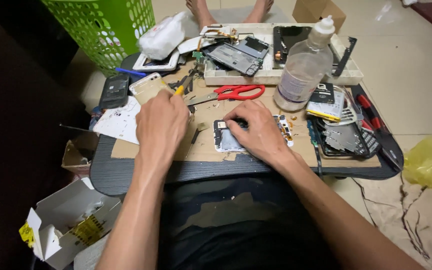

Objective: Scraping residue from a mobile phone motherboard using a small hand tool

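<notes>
right hand [258,132] fingers press the opened white phone body [226,140] at the dark lap table's [126,175] near edge; left hand [160,122] grasps a yellow-handled tool [179,90]. risk: loose clear plastic bottle [303,70] tipping onto the boards.

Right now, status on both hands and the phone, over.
Left hand grips yellow-handled tool. Right hand presses opened phone on cardboard. Red scissors and bottle lie just beyond.

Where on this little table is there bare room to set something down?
Bare cardboard lies between the red scissors and the opened phone under the right hand. A thin strip of dark table edge is free below the left hand. The white tray, the bottle and the right side are crowded.
</notes>
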